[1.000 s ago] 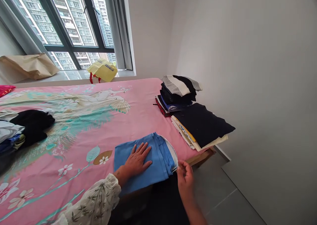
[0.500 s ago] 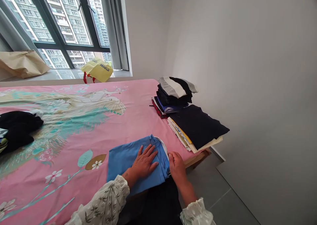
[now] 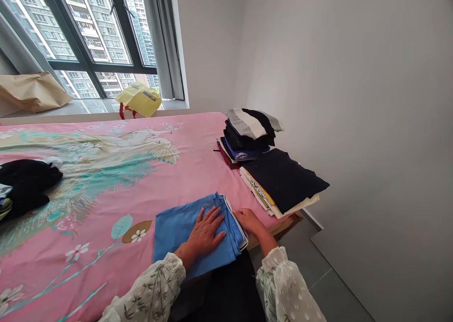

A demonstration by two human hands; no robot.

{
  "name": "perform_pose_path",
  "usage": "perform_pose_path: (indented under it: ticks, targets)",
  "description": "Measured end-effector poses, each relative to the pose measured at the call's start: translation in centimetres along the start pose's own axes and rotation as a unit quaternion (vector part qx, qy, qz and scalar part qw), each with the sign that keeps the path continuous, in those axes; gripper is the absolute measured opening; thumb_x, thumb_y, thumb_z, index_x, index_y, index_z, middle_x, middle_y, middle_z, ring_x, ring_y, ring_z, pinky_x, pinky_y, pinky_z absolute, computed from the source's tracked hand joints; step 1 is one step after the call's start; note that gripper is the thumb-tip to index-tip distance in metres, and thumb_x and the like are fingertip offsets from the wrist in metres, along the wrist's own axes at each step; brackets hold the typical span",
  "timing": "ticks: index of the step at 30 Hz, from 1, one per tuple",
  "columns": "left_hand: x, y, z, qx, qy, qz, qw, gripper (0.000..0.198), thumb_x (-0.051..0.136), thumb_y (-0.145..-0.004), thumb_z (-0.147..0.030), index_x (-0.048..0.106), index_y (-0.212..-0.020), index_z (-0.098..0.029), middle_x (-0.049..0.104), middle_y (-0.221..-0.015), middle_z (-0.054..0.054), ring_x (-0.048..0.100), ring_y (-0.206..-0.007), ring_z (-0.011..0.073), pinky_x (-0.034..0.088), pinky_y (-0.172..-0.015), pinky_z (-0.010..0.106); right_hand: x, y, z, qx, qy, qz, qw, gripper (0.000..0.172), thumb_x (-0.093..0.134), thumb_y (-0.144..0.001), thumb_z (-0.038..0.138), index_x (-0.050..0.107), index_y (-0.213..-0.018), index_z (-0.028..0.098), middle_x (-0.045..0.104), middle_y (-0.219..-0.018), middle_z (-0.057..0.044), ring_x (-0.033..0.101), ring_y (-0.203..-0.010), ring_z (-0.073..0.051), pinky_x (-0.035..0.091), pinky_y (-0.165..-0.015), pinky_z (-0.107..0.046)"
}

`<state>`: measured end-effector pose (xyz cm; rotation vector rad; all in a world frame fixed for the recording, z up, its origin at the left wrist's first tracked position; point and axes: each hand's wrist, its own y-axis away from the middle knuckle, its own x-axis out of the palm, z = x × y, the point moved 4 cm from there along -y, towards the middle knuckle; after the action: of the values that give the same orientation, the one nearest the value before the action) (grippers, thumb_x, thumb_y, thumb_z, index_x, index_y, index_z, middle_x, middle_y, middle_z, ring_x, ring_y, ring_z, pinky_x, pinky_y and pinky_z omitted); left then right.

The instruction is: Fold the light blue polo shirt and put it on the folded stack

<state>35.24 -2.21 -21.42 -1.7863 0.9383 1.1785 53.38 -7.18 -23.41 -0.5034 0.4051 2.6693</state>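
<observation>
A folded blue garment with a white and dark trimmed edge lies at the near edge of the bed. My left hand rests flat on top of it, fingers spread and pointing away from me. At the garment's right side, my right hand has its fingers curled in a pinch at the trimmed edge. The fingertips are partly hidden, turned toward the cloth.
Beyond my right hand lies a flat stack with a black garment on top. A taller folded pile stands behind it. Black clothing is heaped at left on the pink bedsheet. A yellow bag sits by the window.
My right hand has shifted up and away along the garment's trimmed right edge, uncovering its near corner. My left hand has stayed in place.
</observation>
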Motion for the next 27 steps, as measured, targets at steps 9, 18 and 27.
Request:
perform_pose_path:
  ticks: [9, 18, 27]
  targets:
    - [-0.1, 0.1, 0.0, -0.001, 0.012, -0.018, 1.0, 0.053, 0.043, -0.088, -0.049, 0.047, -0.134, -0.023, 0.042, -0.144, 0.009, 0.03, -0.137, 0.0258, 0.009, -0.115, 0.052, 0.8, -0.1, -0.4, -0.015, -0.015, -0.028, 0.999, 0.035, 0.043, -0.081, 0.044, 0.059, -0.068, 0.015, 0.055, -0.059, 0.0, 0.049, -0.063, -0.015, 0.037, -0.058, -0.023]
    - [0.4, 0.3, 0.4, 0.001, 0.001, -0.011, 1.0, 0.057, 0.038, -0.089, -0.052, 0.041, -0.138, -0.022, 0.033, -0.149, 0.009, 0.024, -0.139, 0.0246, 0.009, -0.115, 0.051, 1.2, -0.7, -1.5, -0.025, 0.001, -0.054, 0.998, 0.021, 0.047, -0.076, 0.035, 0.057, -0.073, 0.016, 0.058, -0.068, 0.001, 0.05, -0.066, -0.013, 0.036, -0.061, -0.022]
    - [0.9, -1.4, 2.4, -0.139, -0.029, -0.021, 0.99, 0.069, 0.043, -0.085, -0.052, 0.029, -0.145, -0.019, 0.024, -0.152, 0.014, 0.018, -0.141, 0.0305, 0.002, -0.111, 0.059, 1.7, -1.5, -1.9, -0.007, -0.016, -0.035, 0.999, 0.025, 0.05, -0.074, 0.038, 0.057, -0.066, 0.016, 0.053, -0.059, 0.002, 0.046, -0.06, -0.012, 0.033, -0.057, -0.022]
